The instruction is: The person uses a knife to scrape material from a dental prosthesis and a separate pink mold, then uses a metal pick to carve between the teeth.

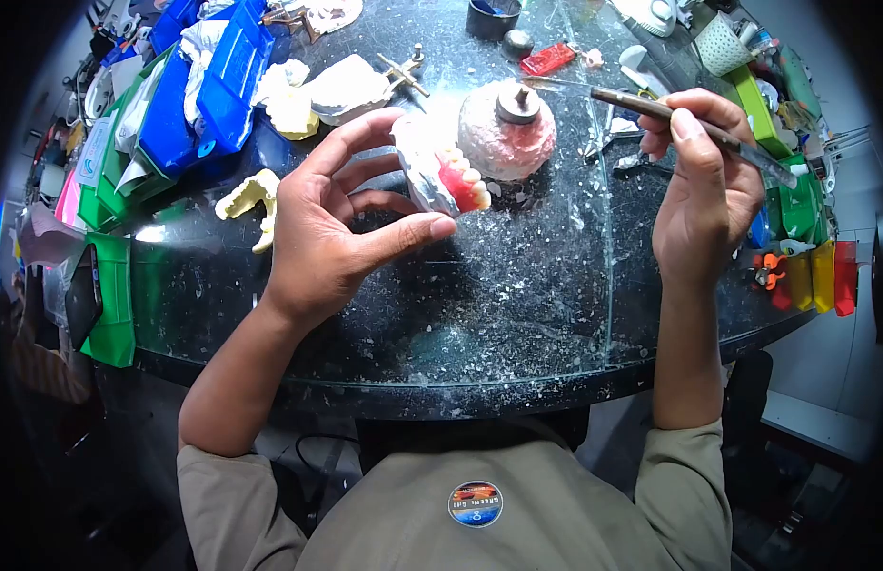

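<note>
While the left hand (332, 224) pinches a plaster cast (439, 171) carrying pink gum and a row of teeth, its thumb lies under the piece and the fingers (360, 133) curl over the top, holding it above the counter (517, 295). Off to the side, the right hand (703, 190) is closed around a thin metal tool (651, 107), whose blade points left toward the cast without touching it. Just behind the cast stands a round white-and-pink plaster lump (506, 138) with a metal knob on top. A pale yellow cast (253, 202) lies near the left hand. Blue trays (203, 86) and green boxes (113, 285) crowd the left edge, and the dark counter is speckled with white crumbs.
</note>
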